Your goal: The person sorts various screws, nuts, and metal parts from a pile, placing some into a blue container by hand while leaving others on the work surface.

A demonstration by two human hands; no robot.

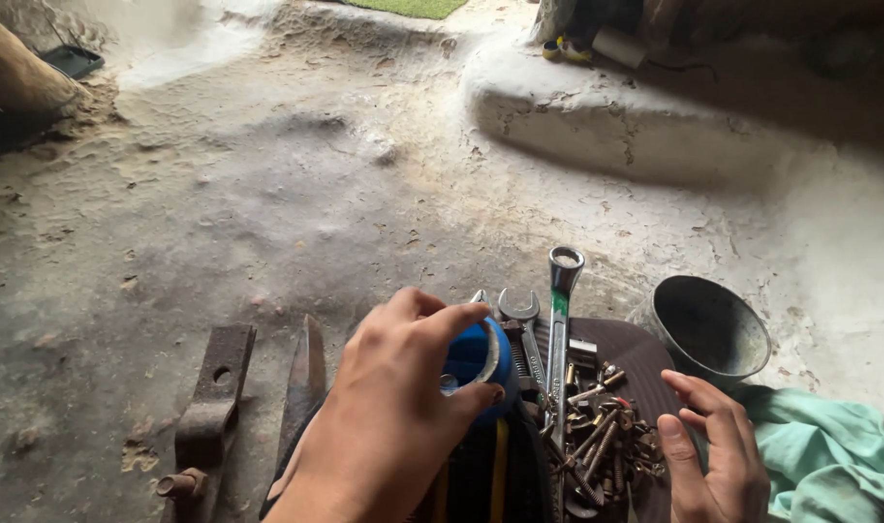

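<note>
Left hand (388, 416) sat lowest in frame, bottom centre, fingers clamped around a blue round part (479, 360) with a metal ring on its face. It was held just above the dark bag (480, 475) at the bottom edge. Looked like the pick-and-inspect step: part lifted clear of the tool pile, face turned toward the right hand.

Right hand (718, 455), bottom right, was open, fingers loosely curled and apart, holding nothing. Fingertips rested at the edge of a dark tray (645, 353) heaped with rusty bolts (597, 441) and screws.

Any next move seemed to call for a steady hold on the blue part and a careful pick from the bolts, since they lay tangled.

Around it: two spanners (558, 320) stood up from the pile, centre right, just beside the blue part and close enough to snag. Grey metal bowl (708, 329) right of the tray, empty as far as I could tell. Teal cloth (829, 455) at bottom right, under the right wrist. Rusty bracket (209, 407) and a flat blade (304, 383) lay lower left on the dirt floor (267, 194). Concrete step (606, 116) at upper right, well apart.
</note>
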